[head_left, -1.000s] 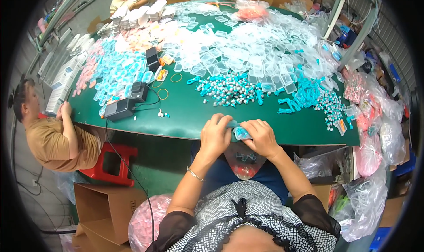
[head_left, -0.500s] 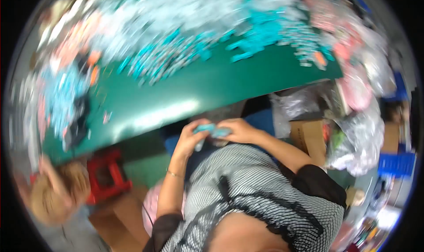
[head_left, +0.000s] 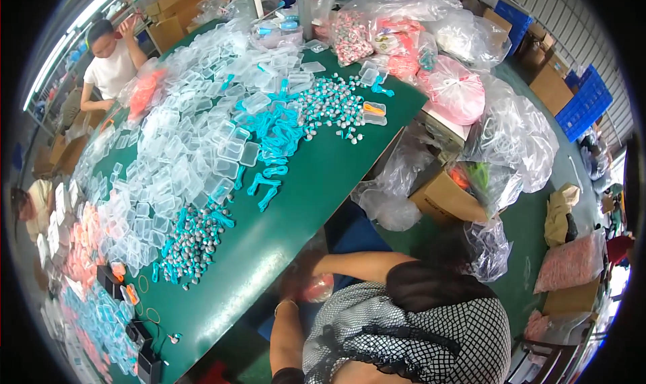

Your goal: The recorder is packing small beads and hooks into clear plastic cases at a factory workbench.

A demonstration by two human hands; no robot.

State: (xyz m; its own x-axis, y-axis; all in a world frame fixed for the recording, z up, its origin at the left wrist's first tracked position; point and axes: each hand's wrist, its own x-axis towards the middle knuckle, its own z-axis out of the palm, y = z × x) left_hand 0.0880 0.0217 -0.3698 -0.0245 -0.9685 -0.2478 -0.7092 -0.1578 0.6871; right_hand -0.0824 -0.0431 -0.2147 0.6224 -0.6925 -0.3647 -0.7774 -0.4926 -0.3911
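Observation:
Both of my hands are close together in the shadow beside the table's near edge, above my lap. My left hand [head_left: 289, 289], with a thin bracelet at the wrist, points up toward the table. From the right, my right hand [head_left: 311, 265] reaches in beside it. Fingers of both are dark and blurred, so what they hold, if anything, cannot be made out. A reddish, clear-looking bundle [head_left: 317, 288] lies just by them at my lap. On the green table [head_left: 262, 276] lie a pile of teal cords [head_left: 276, 131] and small grey-and-teal pieces [head_left: 192, 246].
Many clear plastic boxes [head_left: 171, 142] cover the far table. More small grey pieces [head_left: 333, 105] lie near its right end, by a box with an orange cord [head_left: 374, 109]. Plastic bags [head_left: 515, 138] and a carton [head_left: 447, 195] stand right. Another person [head_left: 111, 67] sits far left.
The view has swung, so the table now slants up to the right. My hands, which held a small teal item over my lap, are now in shadow by the table edge.

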